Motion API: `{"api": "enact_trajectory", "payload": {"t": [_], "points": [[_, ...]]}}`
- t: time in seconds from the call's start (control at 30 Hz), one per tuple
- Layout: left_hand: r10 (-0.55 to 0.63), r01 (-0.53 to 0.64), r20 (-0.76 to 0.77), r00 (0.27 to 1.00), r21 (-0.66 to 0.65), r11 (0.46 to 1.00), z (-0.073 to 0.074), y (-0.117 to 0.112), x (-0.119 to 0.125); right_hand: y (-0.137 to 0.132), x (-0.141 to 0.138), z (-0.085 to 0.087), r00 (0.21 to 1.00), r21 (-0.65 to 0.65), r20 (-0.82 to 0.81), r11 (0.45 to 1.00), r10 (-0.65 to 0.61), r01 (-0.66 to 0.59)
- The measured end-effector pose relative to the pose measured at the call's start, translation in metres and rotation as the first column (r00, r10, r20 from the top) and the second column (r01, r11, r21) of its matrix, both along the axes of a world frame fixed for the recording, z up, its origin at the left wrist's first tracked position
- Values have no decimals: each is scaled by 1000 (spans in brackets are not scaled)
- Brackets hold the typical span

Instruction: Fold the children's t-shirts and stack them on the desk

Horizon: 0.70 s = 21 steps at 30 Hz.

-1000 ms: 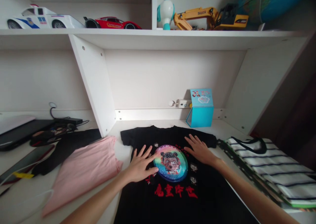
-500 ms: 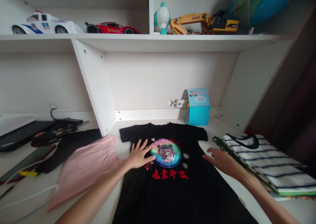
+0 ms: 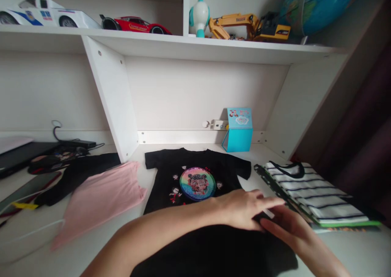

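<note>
Left grip [image 3: 241,209] on black T-shirt [image 3: 195,191], right grip [image 3: 287,228] at edge, striped shirt [image 3: 311,191] beside

A black short-sleeved T-shirt [image 3: 195,161] lies spread flat on the white surface [image 3: 262,157], collar at the far side, with a round rainbow sequin patch [image 3: 197,183] showing a cartoon face on its chest.

T-shirt [image 3: 195,183] on desk [image 3: 269,154]; second shirt [image 3: 100,199] left, third shirt [image 3: 311,191] right, box [image 3: 240,136] behind.

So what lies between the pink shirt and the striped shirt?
In the head view, the black T-shirt lies there, with the left hand and right hand over its lower part.
</note>
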<state>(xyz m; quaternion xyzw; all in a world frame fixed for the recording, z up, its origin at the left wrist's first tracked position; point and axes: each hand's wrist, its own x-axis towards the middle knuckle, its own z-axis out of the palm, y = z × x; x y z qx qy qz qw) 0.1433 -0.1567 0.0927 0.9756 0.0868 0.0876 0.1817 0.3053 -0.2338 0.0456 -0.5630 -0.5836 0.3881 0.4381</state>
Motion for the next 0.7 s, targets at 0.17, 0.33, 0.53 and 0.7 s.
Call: {"api": "enact_trajectory", "payload": {"t": [0.17,0.33,0.53,0.7], "points": [[204,-208,71,977,58,976,26,36,1,-12,-12,1,927,101,-298,958,-229,269],[292,-305,298,909,-2,952,51,57,1,-2,-89,-14,916,115,-373,972,-148,204],[371,-438,636,677,-57,897,113,75,-8,19,-152,4,947,189,-290,963,-135,195],[399,-531,795,457,-116,839,175,100,-45,29,-137,16,959,332,46,910,-279,249]]}}
